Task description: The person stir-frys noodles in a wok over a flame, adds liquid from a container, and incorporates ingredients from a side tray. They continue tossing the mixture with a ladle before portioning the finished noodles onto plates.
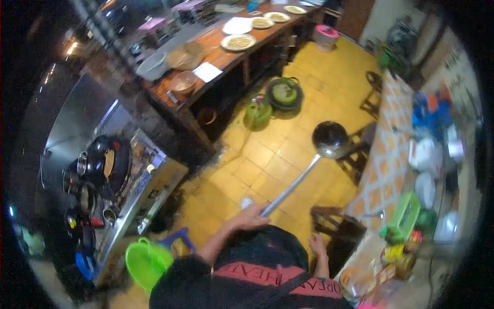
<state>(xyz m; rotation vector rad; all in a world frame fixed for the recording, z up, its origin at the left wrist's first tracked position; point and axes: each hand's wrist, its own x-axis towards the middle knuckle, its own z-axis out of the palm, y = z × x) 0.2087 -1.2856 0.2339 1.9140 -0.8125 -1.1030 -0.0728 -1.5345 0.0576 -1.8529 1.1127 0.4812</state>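
My left hand [249,218] is wrapped round the handle of a long metal ladle [293,189]. The ladle reaches forward and to the right, its wide dark bowl [330,139] held out over the yellow tiled floor. Down at my right side hangs my right hand [318,244], fingers loosely curled with nothing showing in them. A dark wooden stool [337,224] stands close to that hand, near the tiled counter.
At left, a stove [149,190] carries a black wok [105,162]; a green basin [146,262] sits below it. Green gas cylinders [257,113] stand on the floor. Plates of food [238,42] line a wooden table [206,46]. A tiled counter [386,154] runs along the right.
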